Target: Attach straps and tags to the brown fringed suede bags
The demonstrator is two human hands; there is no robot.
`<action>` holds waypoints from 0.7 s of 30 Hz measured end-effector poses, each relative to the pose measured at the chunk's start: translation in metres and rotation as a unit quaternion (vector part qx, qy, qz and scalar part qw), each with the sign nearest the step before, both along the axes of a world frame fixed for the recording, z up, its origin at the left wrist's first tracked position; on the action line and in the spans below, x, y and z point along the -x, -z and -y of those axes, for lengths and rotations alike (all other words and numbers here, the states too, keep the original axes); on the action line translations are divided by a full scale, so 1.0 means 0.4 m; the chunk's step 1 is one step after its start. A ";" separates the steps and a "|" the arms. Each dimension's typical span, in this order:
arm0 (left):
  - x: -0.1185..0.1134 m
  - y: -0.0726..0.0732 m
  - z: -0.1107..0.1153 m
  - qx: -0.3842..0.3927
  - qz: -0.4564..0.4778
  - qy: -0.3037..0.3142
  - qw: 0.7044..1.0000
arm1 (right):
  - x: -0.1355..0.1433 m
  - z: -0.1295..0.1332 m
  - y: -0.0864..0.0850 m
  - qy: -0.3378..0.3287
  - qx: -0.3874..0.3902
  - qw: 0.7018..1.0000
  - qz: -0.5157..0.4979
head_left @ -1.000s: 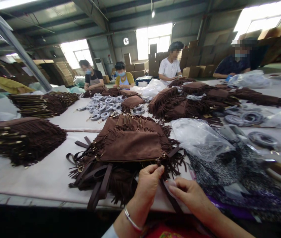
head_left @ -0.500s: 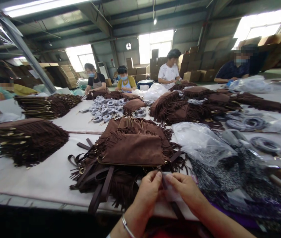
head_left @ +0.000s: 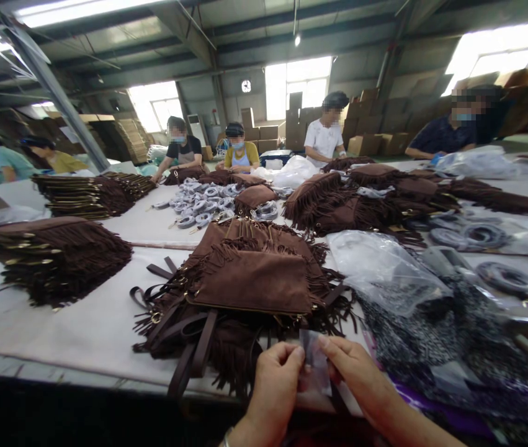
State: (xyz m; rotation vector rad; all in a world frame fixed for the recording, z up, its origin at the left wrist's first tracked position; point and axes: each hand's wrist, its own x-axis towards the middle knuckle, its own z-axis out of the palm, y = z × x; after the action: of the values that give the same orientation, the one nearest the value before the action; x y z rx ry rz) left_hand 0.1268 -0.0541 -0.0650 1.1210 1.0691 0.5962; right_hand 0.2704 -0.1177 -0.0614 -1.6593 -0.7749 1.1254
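Just in front of the brown fringed bag [head_left: 249, 282], my two hands are close together over the table's near edge. A small clear plastic piece [head_left: 317, 363] is stretched between them. My right hand [head_left: 354, 366] pinches its upper right edge between thumb and fingers. My left hand [head_left: 275, 379] is closed in a pinch at its left edge, the fingertips partly hidden. Below the plastic a dark brown strap [head_left: 339, 400] hangs down by my right hand. The bag lies flat on other fringed bags, its zipper edge toward me; brown straps [head_left: 203, 344] trail from the pile at left.
Stacked fringed bags [head_left: 77, 257] lie at left, with another stack [head_left: 72, 195] behind. Coiled wrapped straps [head_left: 205, 202] and more fringed bags [head_left: 342, 208] are farther back. At right are a clear plastic bag [head_left: 384, 270] and black-and-white speckled material [head_left: 459, 347]. Several co-workers sit across the table.
Both hands have drawn back toward me, away from the bag's zipper edge, bringing the plastic piece along. The view has shifted slightly. The bags on the table stay put.
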 end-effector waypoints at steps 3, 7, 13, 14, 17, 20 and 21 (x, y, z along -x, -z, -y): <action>0.004 -0.013 0.001 -0.028 -0.018 -0.011 0.999 | 0.001 -0.002 0.014 -0.007 0.002 1.000 0.000; -0.007 -0.023 -0.002 -0.015 -0.012 -0.032 0.999 | 0.000 -0.012 0.019 -0.003 -0.017 1.000 0.005; -0.040 -0.021 -0.016 0.018 0.025 -0.054 0.998 | -0.010 -0.039 -0.006 0.038 -0.021 0.998 -0.038; -0.044 -0.022 -0.019 0.027 0.030 -0.060 0.997 | -0.011 -0.046 -0.009 0.044 -0.024 0.998 -0.038; -0.053 -0.019 -0.027 0.047 0.040 -0.068 0.996 | -0.010 -0.067 -0.010 0.051 -0.032 0.998 -0.031; -0.068 -0.005 -0.037 0.060 0.055 -0.051 0.995 | -0.005 -0.078 -0.004 0.047 -0.036 0.998 -0.018; -0.074 0.001 -0.040 0.061 0.057 -0.045 0.995 | -0.003 -0.078 -0.002 0.042 -0.037 0.998 -0.008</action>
State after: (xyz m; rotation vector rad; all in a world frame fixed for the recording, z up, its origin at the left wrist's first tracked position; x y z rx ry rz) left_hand 0.1566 -0.0381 -0.0655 0.9247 1.0470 0.6504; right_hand 0.2717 -0.0866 -0.0607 -1.6040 -0.7226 1.0380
